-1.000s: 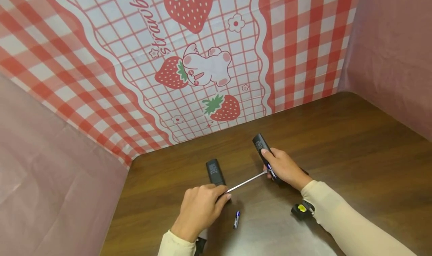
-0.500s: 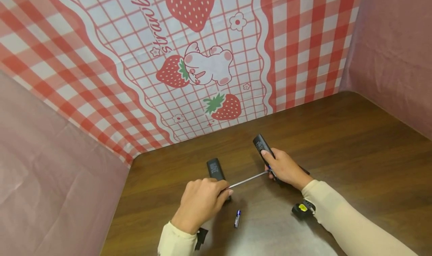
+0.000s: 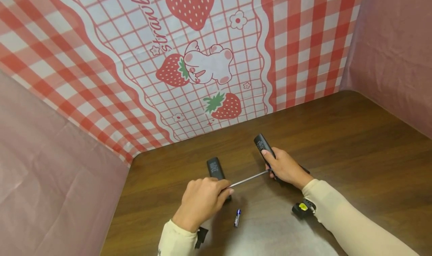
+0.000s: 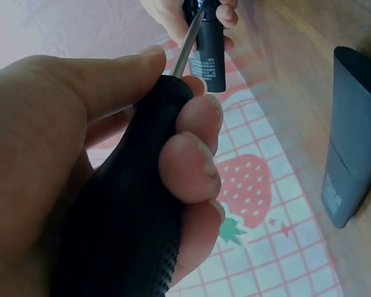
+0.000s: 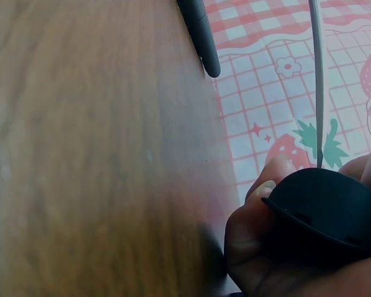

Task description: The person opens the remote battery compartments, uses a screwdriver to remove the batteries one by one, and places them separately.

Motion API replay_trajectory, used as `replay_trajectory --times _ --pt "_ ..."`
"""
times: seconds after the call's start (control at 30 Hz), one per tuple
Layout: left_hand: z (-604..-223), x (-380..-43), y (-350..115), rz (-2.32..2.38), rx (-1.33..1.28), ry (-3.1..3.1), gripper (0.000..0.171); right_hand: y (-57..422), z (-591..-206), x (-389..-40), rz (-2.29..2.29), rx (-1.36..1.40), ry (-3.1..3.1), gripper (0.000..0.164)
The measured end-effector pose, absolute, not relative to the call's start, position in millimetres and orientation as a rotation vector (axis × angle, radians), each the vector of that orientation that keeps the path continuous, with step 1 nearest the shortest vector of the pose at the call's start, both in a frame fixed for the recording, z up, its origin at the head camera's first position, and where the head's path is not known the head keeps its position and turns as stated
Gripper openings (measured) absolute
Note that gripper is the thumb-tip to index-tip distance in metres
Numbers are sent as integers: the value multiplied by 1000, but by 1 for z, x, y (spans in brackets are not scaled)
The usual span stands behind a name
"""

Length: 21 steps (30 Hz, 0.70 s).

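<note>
My left hand [image 3: 204, 201] grips the black handle of a screwdriver [image 4: 123, 204], its thumb and fingers wrapped around it. The thin metal shaft runs across to the lower part of a black remote control [image 3: 260, 141]. That remote is held in my right hand [image 3: 287, 167], thumb on its face with the small printed text. In the left wrist view a bit of blue shows where the shaft meets the remote; the exact contact of the tip is hidden by fingers. A second black remote control [image 3: 214, 167] lies on the table, partly behind my left hand.
A loose blue and silver battery [image 3: 237, 218] lies on the wooden table [image 3: 320, 136] in front of the hands. A red checked strawberry cloth [image 3: 202, 60] hangs at the back. Pink cloth walls [image 3: 391, 53] stand on both sides.
My left hand has risen slightly, bringing the screwdriver's handle end up. The blue battery seen at the remote's lower end a second ago is now mostly hidden. The right hand stays nearly still.
</note>
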State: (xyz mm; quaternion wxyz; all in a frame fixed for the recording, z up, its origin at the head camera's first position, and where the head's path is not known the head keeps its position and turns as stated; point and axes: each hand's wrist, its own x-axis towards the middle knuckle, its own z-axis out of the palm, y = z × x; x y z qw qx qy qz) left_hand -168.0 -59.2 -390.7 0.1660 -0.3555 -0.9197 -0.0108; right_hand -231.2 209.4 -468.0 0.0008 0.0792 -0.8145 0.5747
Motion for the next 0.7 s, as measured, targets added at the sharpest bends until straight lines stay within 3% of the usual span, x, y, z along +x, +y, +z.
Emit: replay_trajectory --times 0.4,0.7 --pt "-380 -163 -49 85 -1024 -2560 15 210 -469 -231 1788 235 -2573 41" --pt "-408 -179 -65 -26 -1089 -2464 12 210 -468 -232 1802 164 -2563 41"
